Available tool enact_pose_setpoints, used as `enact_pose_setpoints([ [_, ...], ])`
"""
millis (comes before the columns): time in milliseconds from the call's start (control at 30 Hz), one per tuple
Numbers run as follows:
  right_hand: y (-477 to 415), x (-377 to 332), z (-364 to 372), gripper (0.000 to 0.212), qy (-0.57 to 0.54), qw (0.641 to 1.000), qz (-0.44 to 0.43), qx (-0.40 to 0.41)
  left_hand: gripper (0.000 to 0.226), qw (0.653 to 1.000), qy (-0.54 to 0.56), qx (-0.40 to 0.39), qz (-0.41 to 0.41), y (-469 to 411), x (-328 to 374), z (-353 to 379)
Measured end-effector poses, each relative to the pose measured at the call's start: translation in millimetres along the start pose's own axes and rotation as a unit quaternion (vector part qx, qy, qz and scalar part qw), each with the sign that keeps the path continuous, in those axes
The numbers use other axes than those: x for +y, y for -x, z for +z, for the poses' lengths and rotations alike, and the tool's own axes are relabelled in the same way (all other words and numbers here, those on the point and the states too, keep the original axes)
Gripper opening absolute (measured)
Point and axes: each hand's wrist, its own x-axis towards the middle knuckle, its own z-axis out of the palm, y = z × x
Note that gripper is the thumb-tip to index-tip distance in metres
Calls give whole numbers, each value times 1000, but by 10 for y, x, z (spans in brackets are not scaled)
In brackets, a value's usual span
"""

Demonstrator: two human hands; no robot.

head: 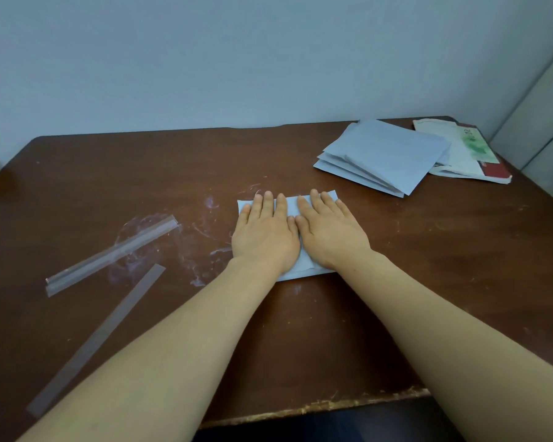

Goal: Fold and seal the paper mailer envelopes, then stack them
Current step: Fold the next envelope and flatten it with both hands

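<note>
- Both hands are laid flat, side by side, on one folded envelope (304,266) near the middle of the table (428,282); the left hand (264,232) and the right hand (331,232) are spread with straight fingers, and nothing is gripped by either.
- Most of the envelope is covered by the palms; only its far edge, its left corner and a strip at the near edge are seen.
- Pressing down of the fold or the seal is judged to be the step in hand.
- A loose stack of envelopes (387,154) is seen at the far right, well apart from the hands, beside some printed papers (466,151).
- Two clear strips (109,253) are lying on the left of the table, apparently peeled liners.
- Risks from here:
  - The envelope could be slid on the smooth wood if the push is uneven, so the flap could be sealed crooked.
  - A wrinkle could be trapped if air is not pressed out toward the edges.
  - The fanned stack could be knocked askew when this envelope is added.
  - A stray strip could be caught on the adhesive.
</note>
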Motion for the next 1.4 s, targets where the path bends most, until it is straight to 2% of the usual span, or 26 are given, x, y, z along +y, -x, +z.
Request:
enact_pose_setpoints([
  [333, -7, -15, 0, 53, 32, 999, 1, -2, 54, 1000, 0, -5, -3, -10, 3, 9],
  [700, 6, 5, -36, 55, -8, 1000, 14, -1, 57, 1000, 21, -11, -13, 2, -39, 3],
  [1200, 79, 129, -23, 82, 8, 997, 77, 2, 72, 998, -10, -13, -63, 99, -144, -16],
  [1300, 89, 114, -12, 82, 6, 995, 97, -4, 76, 995, -40, -31, -80, 106, -165, -46],
  [1400, 82, 111, -93, 70, -11, 993, 112, -21, 72, 990, -114, -32, -72, 92, -117, -145],
])
